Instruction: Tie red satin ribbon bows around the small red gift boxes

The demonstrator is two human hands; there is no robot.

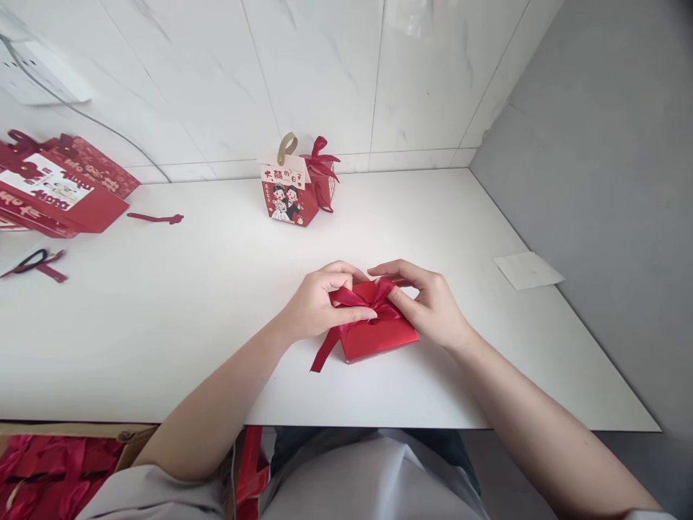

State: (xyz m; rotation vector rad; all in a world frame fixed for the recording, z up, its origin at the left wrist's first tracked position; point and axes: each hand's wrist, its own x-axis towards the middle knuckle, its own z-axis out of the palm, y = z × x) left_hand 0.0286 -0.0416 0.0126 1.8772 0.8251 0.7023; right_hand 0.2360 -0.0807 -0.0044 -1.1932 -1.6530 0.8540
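Observation:
In the head view, a small red gift box [379, 344] rests on the white table near its front edge. A dark red satin ribbon [362, 296] is tied in a bow on its top, and one ribbon tail hangs off the left side. My left hand [323, 302] pinches the bow's left side, thumb lying over the box top. On the other side, my right hand [427, 297] grips the right loop of the ribbon between thumb and fingers. Some fingertips are hidden behind the box and bow.
Two finished-looking red boxes, one with a printed couple [286, 201], stand at the back. Red gift bags [70, 184], a ribbon scrap [156, 217] and black-handled scissors [31, 261] lie left. A white paper [528, 270] sits right; a carton [133, 444] of red boxes is below left.

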